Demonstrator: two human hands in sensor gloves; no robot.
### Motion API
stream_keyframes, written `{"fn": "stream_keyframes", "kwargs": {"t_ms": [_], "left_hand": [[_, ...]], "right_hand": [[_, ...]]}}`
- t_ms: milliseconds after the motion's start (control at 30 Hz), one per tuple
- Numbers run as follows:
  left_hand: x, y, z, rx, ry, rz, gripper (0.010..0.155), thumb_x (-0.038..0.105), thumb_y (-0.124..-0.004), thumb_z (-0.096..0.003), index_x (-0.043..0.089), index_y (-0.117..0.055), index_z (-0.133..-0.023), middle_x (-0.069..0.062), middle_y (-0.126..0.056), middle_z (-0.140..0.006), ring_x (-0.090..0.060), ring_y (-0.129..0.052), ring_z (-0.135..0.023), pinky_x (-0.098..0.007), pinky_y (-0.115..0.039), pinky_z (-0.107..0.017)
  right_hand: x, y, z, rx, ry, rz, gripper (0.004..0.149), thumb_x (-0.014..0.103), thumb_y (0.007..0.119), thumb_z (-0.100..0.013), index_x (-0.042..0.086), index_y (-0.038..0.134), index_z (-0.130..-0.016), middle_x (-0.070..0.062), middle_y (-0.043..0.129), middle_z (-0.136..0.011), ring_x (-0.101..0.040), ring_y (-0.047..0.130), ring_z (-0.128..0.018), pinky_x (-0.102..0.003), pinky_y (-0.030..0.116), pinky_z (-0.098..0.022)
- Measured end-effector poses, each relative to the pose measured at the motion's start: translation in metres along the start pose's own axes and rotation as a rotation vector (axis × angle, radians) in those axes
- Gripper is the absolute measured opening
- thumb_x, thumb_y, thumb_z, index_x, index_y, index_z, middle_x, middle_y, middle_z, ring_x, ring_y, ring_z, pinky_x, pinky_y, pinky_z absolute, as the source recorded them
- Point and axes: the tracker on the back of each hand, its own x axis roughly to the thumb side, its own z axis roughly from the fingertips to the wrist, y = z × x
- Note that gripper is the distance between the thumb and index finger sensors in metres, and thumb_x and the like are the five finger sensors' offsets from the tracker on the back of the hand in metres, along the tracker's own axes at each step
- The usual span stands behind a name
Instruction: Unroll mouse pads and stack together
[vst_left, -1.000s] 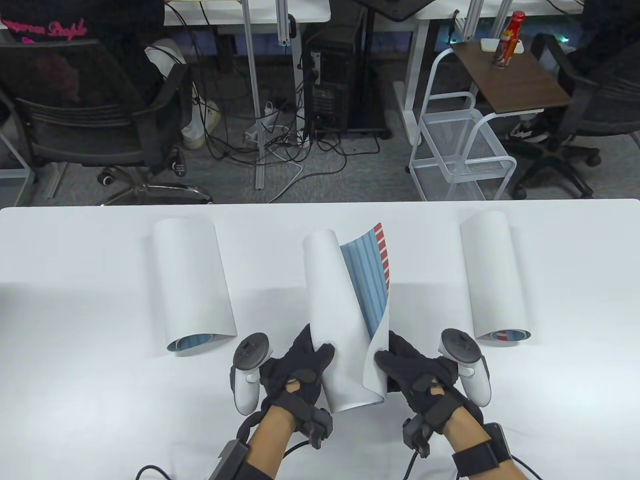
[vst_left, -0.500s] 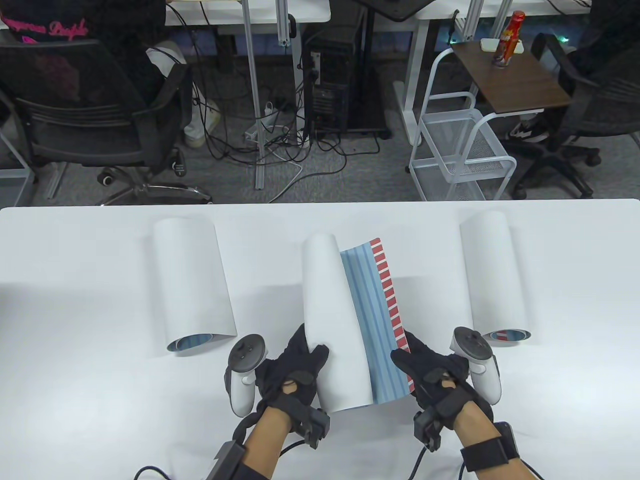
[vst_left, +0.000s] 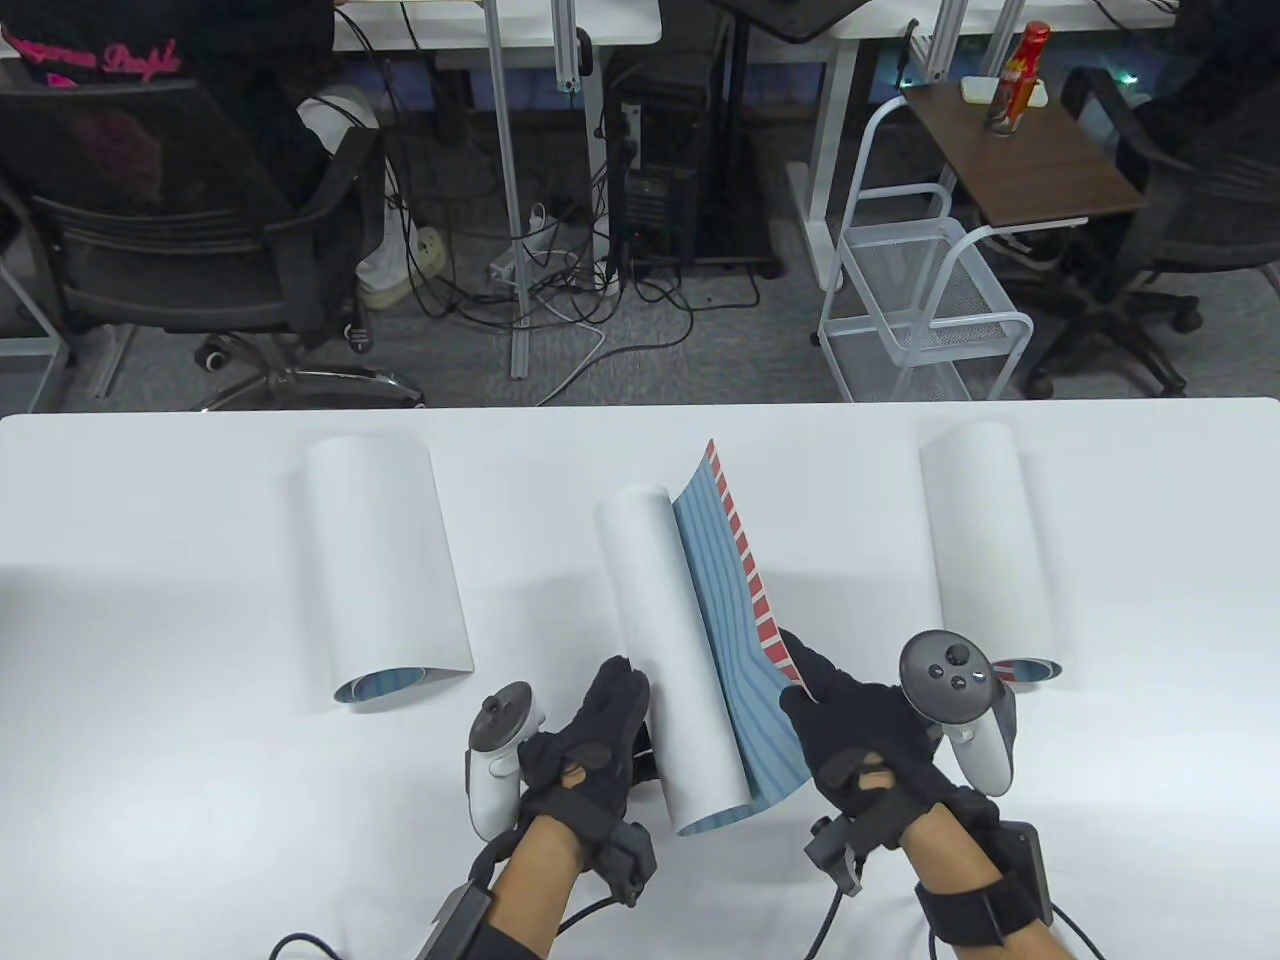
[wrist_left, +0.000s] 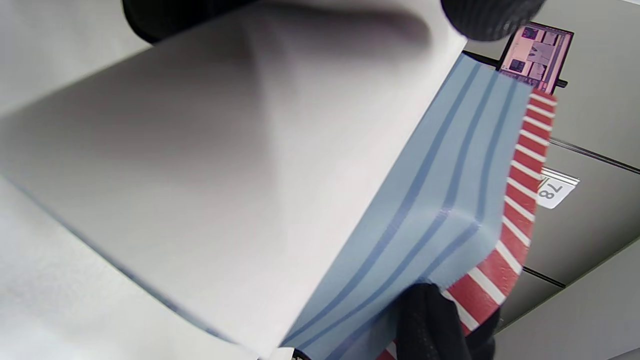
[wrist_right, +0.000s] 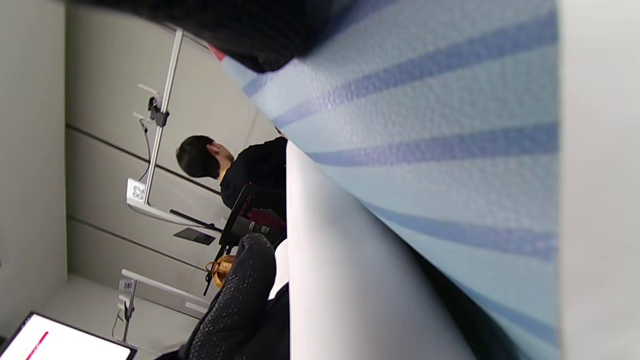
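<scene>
Fingers of my right hand (vst_left: 860, 740) pinch the free edge of the middle mouse pad (vst_left: 700, 650), a white-backed sheet with a pale blue striped face and a border of red and white bars, thumb on the printed side near the red border. My left hand (vst_left: 585, 750) rests against the still-rolled white part of that same pad at its near end, fingers laid along the left flank of the roll; I cannot tell how tightly they curl round it, though the left wrist view shows gloved fingertips (wrist_left: 492, 17) on the white backing.

To do this well, I judge I should draw the pinched edge out to the right and down toward the white table (vst_left: 150, 620), while the left hand lets the roll turn rather than clamps it. The pad looks springy: the freed flap stands up tilted and buckles near my thumb, so a grip at one corner alone may twist it. Sliding the pinch toward the middle of the edge, or pressing the flap flat as it opens, should keep it square. Letting go early would likely let it curl back.

Both wrists come in low from the near edge, palms turned inward toward the pad, the right one lifted slightly above the table.

Two further white rolled pads lie untouched: the left roll (vst_left: 385, 560) well apart on my left, and the right roll (vst_left: 985, 550) near my right hand, each showing blue print at its near end.
</scene>
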Motion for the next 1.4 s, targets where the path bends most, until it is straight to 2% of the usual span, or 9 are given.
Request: {"fn": "stream_keyframes", "kwargs": {"t_ms": [333, 600, 767, 900, 967, 1067, 1200, 1300, 1400], "left_hand": [[-0.001, 0.016, 0.002, 0.067, 0.012, 0.028, 0.088, 0.064, -0.058, -0.0473, 0.02, -0.011, -0.107, -0.014, -0.028, -0.116, -0.045, -0.058, -0.105, -0.056, -0.062, -0.073], [-0.003, 0.018, 0.001, 0.056, 0.007, 0.038, 0.091, 0.067, -0.056, -0.0458, 0.019, -0.01, -0.107, -0.016, -0.024, -0.116, -0.047, -0.052, -0.107, -0.057, -0.059, -0.074], [0.002, 0.024, 0.002, 0.003, -0.029, 0.105, 0.095, 0.071, -0.054, -0.0434, 0.019, -0.006, -0.107, -0.019, -0.017, -0.116, -0.051, -0.042, -0.109, -0.062, -0.052, -0.076], [0.006, 0.03, 0.005, -0.006, -0.027, 0.11, 0.1, 0.074, -0.059, -0.0432, 0.019, -0.005, -0.106, -0.019, -0.017, -0.116, -0.052, -0.04, -0.109, -0.062, -0.051, -0.076], [0.007, 0.032, 0.006, 0.025, -0.007, 0.082, 0.098, 0.069, -0.064, -0.0462, 0.018, -0.006, -0.106, -0.018, -0.022, -0.116, -0.051, -0.046, -0.108, -0.06, -0.054, -0.075], [0.007, 0.036, 0.007, 0.081, 0.023, 0.053, 0.084, 0.054, -0.063, -0.0514, 0.016, -0.013, -0.107, -0.016, -0.033, -0.115, -0.047, -0.06, -0.104, -0.055, -0.062, -0.073], [0.009, 0.043, 0.008, 0.163, 0.043, -0.009, 0.068, 0.039, -0.062, -0.0516, 0.018, -0.033, -0.109, -0.013, -0.055, -0.111, -0.042, -0.079, -0.095, -0.048, -0.075, -0.066], [0.019, 0.049, 0.013, 0.279, 0.04, -0.193, 0.061, 0.037, -0.067, -0.05, 0.018, -0.052, -0.106, -0.01, -0.075, -0.101, -0.038, -0.095, -0.08, -0.044, -0.085, -0.055], [0.036, 0.051, 0.02, 0.396, 0.026, -0.445, 0.054, 0.039, -0.069, -0.0493, 0.02, -0.065, -0.1, -0.006, -0.088, -0.09, -0.036, -0.101, -0.07, -0.043, -0.087, -0.049]], "right_hand": [[0.027, -0.014, 0.008, -0.063, -0.091, 0.083, 0.052, 0.019, 0.073, -0.044, 0.03, 0.066, -0.094, -0.013, 0.086, -0.088, -0.035, 0.099, -0.064, -0.05, 0.083, -0.044], [0.038, -0.023, 0.015, -0.092, -0.126, 0.124, 0.051, 0.018, 0.073, -0.044, 0.029, 0.067, -0.094, -0.013, 0.087, -0.086, -0.035, 0.099, -0.063, -0.05, 0.082, -0.044], [0.038, -0.031, 0.018, -0.11, -0.138, 0.134, 0.051, 0.018, 0.073, -0.044, 0.029, 0.067, -0.094, -0.013, 0.087, -0.087, -0.035, 0.099, -0.063, -0.051, 0.082, -0.044], [0.036, -0.039, 0.02, -0.137, -0.148, 0.144, 0.051, 0.018, 0.074, -0.044, 0.03, 0.067, -0.093, -0.012, 0.087, -0.087, -0.035, 0.098, -0.063, -0.051, 0.081, -0.044], [0.035, -0.042, 0.021, -0.148, -0.15, 0.146, 0.051, 0.018, 0.074, -0.044, 0.03, 0.068, -0.093, -0.013, 0.088, -0.086, -0.035, 0.098, -0.063, -0.051, 0.081, -0.045], [0.03, -0.048, 0.023, -0.163, -0.146, 0.133, 0.051, 0.018, 0.074, -0.044, 0.03, 0.068, -0.093, -0.012, 0.088, -0.087, -0.035, 0.098, -0.064, -0.051, 0.081, -0.045], [0.016, -0.055, 0.025, -0.195, -0.111, 0.112, 0.051, 0.019, 0.074, -0.045, 0.03, 0.067, -0.093, -0.011, 0.087, -0.086, -0.035, 0.097, -0.064, -0.051, 0.08, -0.045], [-0.003, -0.063, 0.026, -0.258, -0.058, 0.08, 0.048, 0.025, 0.075, -0.045, 0.027, 0.068, -0.092, -0.011, 0.09, -0.082, -0.033, 0.099, -0.059, -0.049, 0.082, -0.043], [-0.027, -0.071, 0.028, -0.342, 0.034, 0.053, 0.045, 0.028, 0.076, -0.045, 0.026, 0.071, -0.089, -0.009, 0.093, -0.077, -0.031, 0.1, -0.054, -0.047, 0.082, -0.04]]}}
